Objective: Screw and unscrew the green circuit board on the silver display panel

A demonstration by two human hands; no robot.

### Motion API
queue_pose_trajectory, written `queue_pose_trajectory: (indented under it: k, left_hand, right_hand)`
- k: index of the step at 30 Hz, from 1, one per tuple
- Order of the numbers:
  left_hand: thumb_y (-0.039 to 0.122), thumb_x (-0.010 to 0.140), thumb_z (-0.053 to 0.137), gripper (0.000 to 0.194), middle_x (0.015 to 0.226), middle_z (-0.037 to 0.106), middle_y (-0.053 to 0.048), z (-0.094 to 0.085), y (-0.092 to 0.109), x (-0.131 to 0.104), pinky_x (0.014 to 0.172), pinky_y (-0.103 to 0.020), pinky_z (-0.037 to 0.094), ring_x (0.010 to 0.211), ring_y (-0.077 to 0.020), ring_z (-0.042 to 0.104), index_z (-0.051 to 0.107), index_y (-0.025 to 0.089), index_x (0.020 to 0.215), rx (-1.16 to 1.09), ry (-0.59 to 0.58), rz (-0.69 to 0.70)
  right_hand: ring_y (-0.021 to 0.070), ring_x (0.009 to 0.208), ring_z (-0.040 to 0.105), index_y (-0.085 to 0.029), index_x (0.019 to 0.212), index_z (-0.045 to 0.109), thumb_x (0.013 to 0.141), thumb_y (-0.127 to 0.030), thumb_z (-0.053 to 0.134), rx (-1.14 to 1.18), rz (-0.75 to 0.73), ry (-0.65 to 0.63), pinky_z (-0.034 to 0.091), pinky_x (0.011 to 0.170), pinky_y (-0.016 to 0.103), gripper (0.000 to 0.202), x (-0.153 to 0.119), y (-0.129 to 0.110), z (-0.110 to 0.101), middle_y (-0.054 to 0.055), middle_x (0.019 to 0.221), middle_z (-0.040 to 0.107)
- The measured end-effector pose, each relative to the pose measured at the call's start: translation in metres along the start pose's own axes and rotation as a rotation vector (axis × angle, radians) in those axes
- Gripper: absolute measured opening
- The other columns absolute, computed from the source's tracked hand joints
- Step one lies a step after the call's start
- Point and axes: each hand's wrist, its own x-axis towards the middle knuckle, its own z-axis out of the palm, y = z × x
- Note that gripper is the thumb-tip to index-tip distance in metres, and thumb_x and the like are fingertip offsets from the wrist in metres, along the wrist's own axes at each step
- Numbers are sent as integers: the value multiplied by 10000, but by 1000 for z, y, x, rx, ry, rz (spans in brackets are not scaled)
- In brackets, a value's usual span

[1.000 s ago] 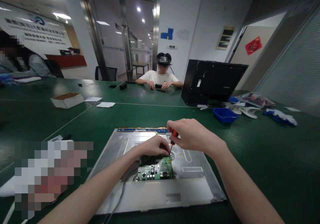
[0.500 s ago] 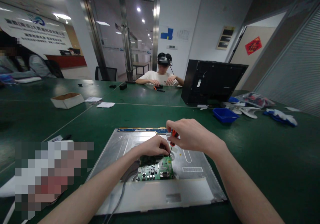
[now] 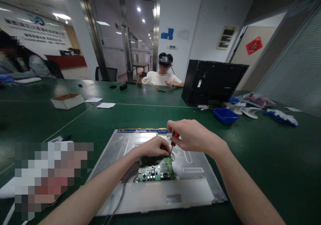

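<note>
A flat silver metal panel (image 3: 185, 193) lies on the green table in front of me, with a green circuit board (image 3: 156, 172) on its middle. My right hand (image 3: 189, 134) is closed round a red and black screwdriver (image 3: 175, 138), whose tip points down at the board's upper right corner. Beside that tip, my left hand (image 3: 156, 146) has its fingers pressed together at the board's upper edge; what they pinch, if anything, is hidden. A grey cable (image 3: 122, 196) runs from the board's left side down over the panel.
A black monitor (image 3: 215, 81) stands at the back right, near a blue tray (image 3: 226, 115) and blue-white gloves (image 3: 282, 117). An open box (image 3: 67, 101) and papers (image 3: 106, 105) lie back left. A person (image 3: 160, 76) sits across the table.
My hands have hardly moved; the screwdriver handle is turned slightly in my right hand. The person opposite has raised one hand, with a dark object in it, off the table.
</note>
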Motion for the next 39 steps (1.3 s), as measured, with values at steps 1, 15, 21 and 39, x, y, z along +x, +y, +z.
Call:
queue_pose_trajectory:
  k: [1, 15, 21, 39]
  left_hand:
    - [132, 735, 642, 99, 741, 696, -19, 0, 0, 0, 653, -205, 446, 681, -141, 620, 719, 134, 798, -6, -1, -1]
    - [148, 737, 657, 92, 743, 697, -15, 0, -2, 0, 650, -199, 433, 683, -138, 613, 719, 136, 804, -9, 0, 3]
    - [134, 731, 652, 82, 725, 689, -9, 1, -2, 0, 649, -198, 433, 675, -133, 607, 714, 134, 784, -30, 1, 3]
    - [116, 715, 657, 101, 724, 695, -11, 1, 2, 0, 653, -202, 453, 668, -133, 614, 725, 136, 788, -13, 22, -3]
  right_hand:
    - [162, 702, 565, -236, 969, 508, 822, -283, 509, -13, 12, 4, 240, 534, 268, 154, 1, 0, 1, 5, 810, 647]
    - [158, 712, 580, -237, 955, 497, 808, -242, 508, -1, -9, 24, 248, 525, 269, 148, 0, 0, 1, -5, 828, 650]
    - [171, 714, 580, -239, 948, 513, 814, -334, 532, -40, 19, 29, 239, 526, 274, 166, -1, 1, 2, 8, 824, 655]
    - [168, 738, 588, -229, 968, 516, 790, -262, 532, -8, 1, 18, 266, 533, 269, 182, -1, 0, 1, 16, 861, 655]
